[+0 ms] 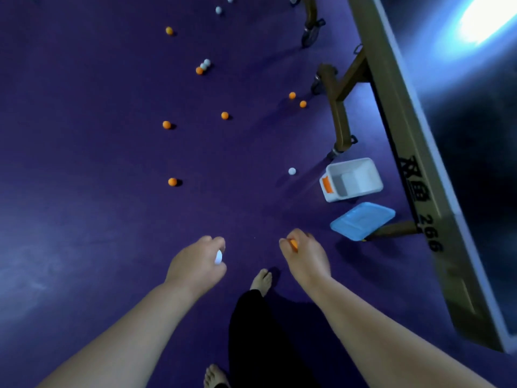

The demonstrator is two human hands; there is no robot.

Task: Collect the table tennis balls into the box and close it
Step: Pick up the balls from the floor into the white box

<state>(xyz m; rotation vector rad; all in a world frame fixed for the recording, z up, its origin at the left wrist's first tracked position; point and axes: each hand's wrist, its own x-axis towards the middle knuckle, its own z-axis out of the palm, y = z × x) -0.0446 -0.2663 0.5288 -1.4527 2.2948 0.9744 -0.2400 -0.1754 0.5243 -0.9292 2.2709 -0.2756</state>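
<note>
While our left hand (195, 266) curls round a white ball (218, 257), our right hand (306, 257) pinches an orange ball (293, 243); the box (361, 177) stands open at the frame's right.

Table-tennis hall: purple sports floor (98, 163), table (397, 113)

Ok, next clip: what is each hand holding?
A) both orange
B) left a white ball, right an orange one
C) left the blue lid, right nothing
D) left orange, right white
B: the left hand grips a white ball, the right hand pinches an orange ball.
</note>
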